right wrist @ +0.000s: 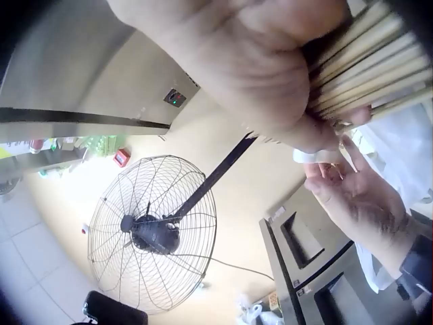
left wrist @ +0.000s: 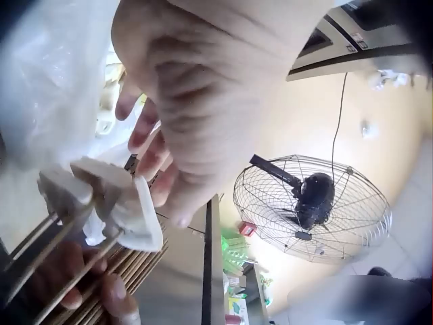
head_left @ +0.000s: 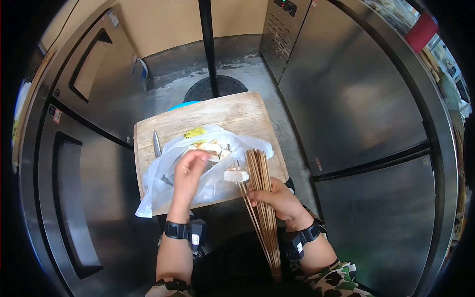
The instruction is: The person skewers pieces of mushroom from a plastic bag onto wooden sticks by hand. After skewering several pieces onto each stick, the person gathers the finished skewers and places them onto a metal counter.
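Note:
My right hand [head_left: 278, 199] grips a thick bundle of thin wooden sticks [head_left: 261, 198]. A few sticks stand apart on the bundle's left side, with white pieces [head_left: 236, 175] on their upper ends; the left wrist view shows these pieces [left wrist: 135, 213] close up, pierced by the sticks. My left hand [head_left: 188, 175] is raised over the plastic bag [head_left: 163, 173], left of the pieces, its fingers bent and touching no stick. More pale pieces [head_left: 213, 148] lie in the open bag. Whether the left fingertips hold anything cannot be seen.
The bag lies on a wooden board [head_left: 222, 111]. A knife [head_left: 157, 143] rests at the board's left side. Steel cabinets [head_left: 356, 94] stand to both sides. Behind the board is a black pole on a round base [head_left: 222, 85]; the wrist views show a wire fan [left wrist: 314, 206].

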Available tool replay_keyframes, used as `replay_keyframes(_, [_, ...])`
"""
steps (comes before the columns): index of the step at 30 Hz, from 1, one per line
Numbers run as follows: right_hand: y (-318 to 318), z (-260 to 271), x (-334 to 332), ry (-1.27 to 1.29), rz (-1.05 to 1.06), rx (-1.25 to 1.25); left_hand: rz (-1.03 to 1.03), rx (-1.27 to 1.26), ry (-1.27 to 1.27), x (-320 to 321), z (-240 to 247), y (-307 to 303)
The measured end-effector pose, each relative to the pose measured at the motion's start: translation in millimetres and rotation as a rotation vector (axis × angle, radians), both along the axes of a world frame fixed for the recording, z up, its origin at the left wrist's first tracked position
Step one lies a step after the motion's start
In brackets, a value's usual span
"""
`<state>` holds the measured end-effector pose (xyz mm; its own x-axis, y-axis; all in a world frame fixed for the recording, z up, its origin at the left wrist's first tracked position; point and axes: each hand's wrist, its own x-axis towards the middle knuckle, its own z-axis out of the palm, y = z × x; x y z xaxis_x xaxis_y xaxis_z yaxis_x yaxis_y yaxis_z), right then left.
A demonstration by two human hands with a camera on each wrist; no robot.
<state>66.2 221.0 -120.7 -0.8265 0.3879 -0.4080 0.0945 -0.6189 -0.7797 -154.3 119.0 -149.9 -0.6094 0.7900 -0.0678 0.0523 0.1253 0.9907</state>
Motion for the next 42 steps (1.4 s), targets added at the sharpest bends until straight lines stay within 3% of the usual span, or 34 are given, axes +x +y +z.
replay_keyframes(1, [0, -2, 0, 0.004, -0.004, -0.025, 0.108, -0.098, -0.071, -9, -8, -2])
replay_keyframes(4, [-1, -4, -1, 0.016, -0.013, -0.053, 0.164, -0.239, 0.668, -20, -19, -6])
replay_keyframes(7, [-3, -4, -2, -0.008, -0.022, -0.036, 0.195, -0.272, 0.871, -16, -15, -5])
replay_keyframes(16, [-5, -9, -7, 0.003, 0.004, 0.031, 0.228, -0.43, 0.774, -22, -23, -7])
replay_keyframes(19, [-4, -12, -8, -0.006, 0.04, 0.038, 0.259, -0.313, 0.823, -20, -13, -7])
replay_keyframes(22, [-5, -8, -10, -0.008, 0.023, 0.086, 0.292, -0.01, 0.198, -28, -28, -1])
replay_keyframes(25, [-8, -4, -15, -0.027, 0.016, 0.099, 0.204, -0.103, 0.62, -23, -27, 0])
replay_keyframes(28, [-9, -2, -21, -0.047, -0.011, 0.097, 0.11, -0.345, 0.632, -7, -8, -1])
replay_keyframes(31, [-8, -9, -19, -0.049, -0.022, 0.088, -0.038, -0.435, 0.664, -5, -4, -7])
replay_keyframes(37, [-9, -9, -21, -0.025, 0.019, 0.032, 0.034, -0.441, 0.61, -8, -19, -10])
replay_keyframes(42, [-10, -7, -21, 0.006, -0.002, -0.01, -0.058, -0.517, 0.686, -4, -23, -6])
